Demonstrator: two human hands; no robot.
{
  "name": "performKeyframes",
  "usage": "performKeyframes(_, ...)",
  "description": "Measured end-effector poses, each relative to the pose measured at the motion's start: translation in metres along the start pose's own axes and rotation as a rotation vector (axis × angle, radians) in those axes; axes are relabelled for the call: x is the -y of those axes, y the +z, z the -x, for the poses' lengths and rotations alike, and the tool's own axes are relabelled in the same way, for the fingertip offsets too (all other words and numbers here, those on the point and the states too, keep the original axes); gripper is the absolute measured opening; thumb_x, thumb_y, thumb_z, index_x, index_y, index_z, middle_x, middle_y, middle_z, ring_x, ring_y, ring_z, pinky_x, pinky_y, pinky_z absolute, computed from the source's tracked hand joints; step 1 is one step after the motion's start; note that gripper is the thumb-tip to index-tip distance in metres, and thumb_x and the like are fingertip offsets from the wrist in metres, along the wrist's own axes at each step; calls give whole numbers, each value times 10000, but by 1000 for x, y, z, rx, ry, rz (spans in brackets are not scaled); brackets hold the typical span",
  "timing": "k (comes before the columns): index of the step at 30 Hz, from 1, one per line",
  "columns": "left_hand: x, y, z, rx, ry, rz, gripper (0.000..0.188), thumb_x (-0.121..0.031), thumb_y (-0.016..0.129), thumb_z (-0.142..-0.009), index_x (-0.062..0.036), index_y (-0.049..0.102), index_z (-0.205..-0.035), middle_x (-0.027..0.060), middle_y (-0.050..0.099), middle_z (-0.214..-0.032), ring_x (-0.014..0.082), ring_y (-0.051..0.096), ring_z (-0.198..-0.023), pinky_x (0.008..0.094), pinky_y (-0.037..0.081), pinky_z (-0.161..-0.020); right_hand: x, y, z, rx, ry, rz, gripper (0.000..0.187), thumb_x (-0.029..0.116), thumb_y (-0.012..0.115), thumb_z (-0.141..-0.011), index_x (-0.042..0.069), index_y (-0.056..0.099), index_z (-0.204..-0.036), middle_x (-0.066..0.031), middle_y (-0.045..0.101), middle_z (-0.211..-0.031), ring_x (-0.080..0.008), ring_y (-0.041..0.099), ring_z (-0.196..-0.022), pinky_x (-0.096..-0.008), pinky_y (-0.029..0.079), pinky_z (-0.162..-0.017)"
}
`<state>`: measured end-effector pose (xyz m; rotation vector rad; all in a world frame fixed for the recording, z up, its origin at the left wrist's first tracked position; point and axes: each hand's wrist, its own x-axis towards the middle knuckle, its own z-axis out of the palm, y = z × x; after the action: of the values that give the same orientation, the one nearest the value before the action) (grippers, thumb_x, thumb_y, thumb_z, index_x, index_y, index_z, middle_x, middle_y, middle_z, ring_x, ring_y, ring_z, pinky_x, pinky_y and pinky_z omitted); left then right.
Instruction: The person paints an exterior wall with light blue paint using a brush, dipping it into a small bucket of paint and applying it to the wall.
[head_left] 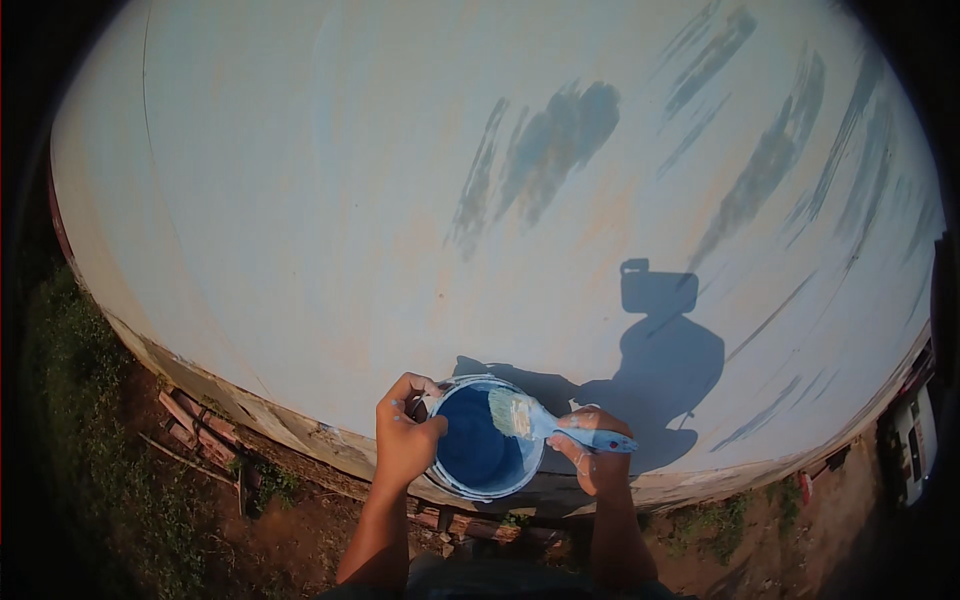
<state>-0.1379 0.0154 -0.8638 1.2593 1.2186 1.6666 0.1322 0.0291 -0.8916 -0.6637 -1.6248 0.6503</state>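
My left hand [408,430] grips the rim of a round paint bucket [530,465] on its left side, thumb over the edge and fingers outside. Blue paint [470,440] lies inside the bucket. In my right hand [595,462] is a paintbrush [600,438] with a blue handle, its fingers closed around it. The brush's pale, paint-smeared bristles [508,412] point left over the bucket's opening; whether they touch the paint I cannot tell. Spots of paint mark both hands. Beyond the bucket rises a pale wall [300,200] with grey-blue brush strokes [560,140] on its upper middle and right.
My shadow [670,370] falls on the wall to the right of the bucket. Along the wall's foot lie reddish bricks or planks [200,425], with grass [120,480] and bare soil at the left. A white vehicle [915,440] shows at the far right.
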Motion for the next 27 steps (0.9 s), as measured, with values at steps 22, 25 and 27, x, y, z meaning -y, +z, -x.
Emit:
performKeyframes(22,75,-218,15,-59,-142,-6,356,167,567,-679,-16,580,-984,70,675,-944,42,423,-582,209,398,-510,22,233,10,-498,41,-163,146,-21,694,-919,-55,675,-1060,-213,714,-1137,-338,751,-926,-368,618,-852)
performKeyframes(25,76,-250,18,-125,-112,73,351,136,601,-656,-17,593,-973,76,682,-943,38,392,-574,230,337,-506,20,261,-10,-227,-382,424,156,-31,714,-898,-38,699,-1054,-238,680,-1263,-354,732,-1054,-401,615,-883)
performKeyframes(27,73,-264,19,-150,-98,85,353,135,586,-660,-15,591,-980,83,683,-954,50,420,-584,229,365,-524,0,273,-11,-13,-471,828,223,-38,764,-802,35,750,-1013,-229,678,-1300,-374,671,-1215,-445,590,-938)
